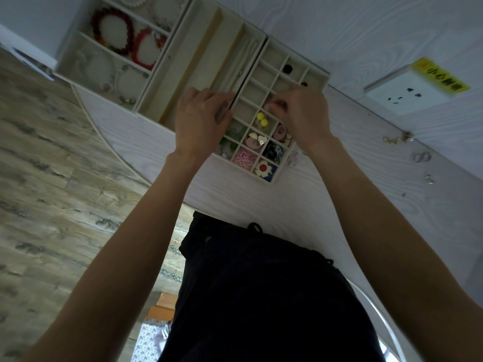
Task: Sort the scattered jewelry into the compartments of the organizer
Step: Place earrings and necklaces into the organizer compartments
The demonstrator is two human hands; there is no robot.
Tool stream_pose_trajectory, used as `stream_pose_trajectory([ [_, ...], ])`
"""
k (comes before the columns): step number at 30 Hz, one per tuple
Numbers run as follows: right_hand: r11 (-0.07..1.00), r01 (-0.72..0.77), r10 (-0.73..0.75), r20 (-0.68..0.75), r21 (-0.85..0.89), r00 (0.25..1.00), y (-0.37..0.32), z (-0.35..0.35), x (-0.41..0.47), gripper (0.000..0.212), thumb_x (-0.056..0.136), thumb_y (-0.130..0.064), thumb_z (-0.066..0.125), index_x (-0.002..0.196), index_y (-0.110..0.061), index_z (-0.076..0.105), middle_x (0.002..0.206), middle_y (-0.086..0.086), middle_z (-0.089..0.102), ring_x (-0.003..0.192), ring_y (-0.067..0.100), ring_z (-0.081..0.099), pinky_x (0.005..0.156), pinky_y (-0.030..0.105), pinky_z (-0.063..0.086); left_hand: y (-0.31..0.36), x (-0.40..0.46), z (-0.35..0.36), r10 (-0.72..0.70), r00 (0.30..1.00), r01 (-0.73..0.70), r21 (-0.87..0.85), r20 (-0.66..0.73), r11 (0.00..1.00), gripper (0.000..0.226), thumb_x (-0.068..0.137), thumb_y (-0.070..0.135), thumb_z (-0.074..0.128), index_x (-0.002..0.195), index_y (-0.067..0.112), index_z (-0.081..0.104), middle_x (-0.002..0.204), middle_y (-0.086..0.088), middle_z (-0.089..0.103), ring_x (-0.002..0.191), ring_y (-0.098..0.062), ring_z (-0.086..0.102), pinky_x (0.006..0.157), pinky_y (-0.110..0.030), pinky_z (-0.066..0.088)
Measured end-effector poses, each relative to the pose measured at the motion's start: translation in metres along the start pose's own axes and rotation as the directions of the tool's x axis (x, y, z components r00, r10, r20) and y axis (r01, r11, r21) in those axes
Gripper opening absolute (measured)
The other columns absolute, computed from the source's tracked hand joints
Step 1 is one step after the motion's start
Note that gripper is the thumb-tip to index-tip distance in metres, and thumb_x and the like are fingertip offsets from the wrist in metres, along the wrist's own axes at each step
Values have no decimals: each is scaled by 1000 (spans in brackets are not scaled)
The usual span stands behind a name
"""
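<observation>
Head view, only one: both hands are over the small-grid tray [264,131] of the organizer, which sits on the white desk [339,205]. Left hand [201,121] has fingers curled over the tray's left rim where it meets the long-slot tray [198,71]; looks like it's bracing the edge, but I can't confirm it actually holds anything. Right hand [303,113] has fingertips bunched over a middle-row compartment, seemingly pinching something small; the item itself is hidden by the fingers, so can't tell what it is. Near cells are already filled: yellow beads [262,119], heart pieces [257,141], pink knot [244,157], flower piece [264,168]. Bracelets [122,35] sit in the far-left tray. Loose pieces are still on the desk to the right: gold chain [396,139], silver rings [421,156], small clip [428,178]. Risks, my read: cells are tight and adjacent, so a release off-centre drops the piece into the wrong cell or onto a divider. The right wrist hovers over filled cells, so a drag out could flick the hearts. If the left hand pushes the rim, the tray shifts against its neighbour. The chain lies near the wall edge and is easy to miss or snag.
</observation>
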State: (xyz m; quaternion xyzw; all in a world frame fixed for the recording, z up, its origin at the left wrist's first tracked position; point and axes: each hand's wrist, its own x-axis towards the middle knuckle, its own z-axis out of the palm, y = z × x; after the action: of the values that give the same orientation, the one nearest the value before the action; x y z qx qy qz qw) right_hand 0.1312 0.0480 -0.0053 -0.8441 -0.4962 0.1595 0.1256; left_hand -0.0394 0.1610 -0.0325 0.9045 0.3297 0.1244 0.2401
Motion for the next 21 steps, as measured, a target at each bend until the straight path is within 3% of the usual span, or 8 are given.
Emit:
stream_pose_trajectory([
  [5,999,35,-33,82,-32,996,1,-8,6,25,90,-13,55,110,-10,69,102,12,70,91,25,64,83,30,48,1,0,-1,-1,1000,1,-3,-8,1000,31,89,30,56,117,20,65,92,-4,68,88,-27,55,77,-28,32],
  [8,998,57,-52,125,-35,991,1,-12,7,23,89,-15,57,109,-9,69,100,13,70,89,26,64,82,37,51,1,0,-2,-11,1000,11,-9,-4,1000,32,89,30,56,118,20,65,93,-4,68,89,-28,55,79,-31,36],
  [15,998,61,-62,92,12,994,-2,-10,5,22,89,-21,60,104,-9,71,97,11,71,86,24,66,81,37,51,1,0,-2,-17,1000,18,-13,19,1000,33,89,32,55,119,21,64,95,-3,68,90,-27,55,79,-33,38],
  [21,998,46,-41,152,-34,988,-1,-12,10,26,89,-6,56,112,-3,66,102,18,69,91,29,64,87,31,46,0,1,-3,-8,1000,8,-10,14,1000,33,89,31,54,118,21,65,93,-5,68,87,-27,55,78,-31,35],
])
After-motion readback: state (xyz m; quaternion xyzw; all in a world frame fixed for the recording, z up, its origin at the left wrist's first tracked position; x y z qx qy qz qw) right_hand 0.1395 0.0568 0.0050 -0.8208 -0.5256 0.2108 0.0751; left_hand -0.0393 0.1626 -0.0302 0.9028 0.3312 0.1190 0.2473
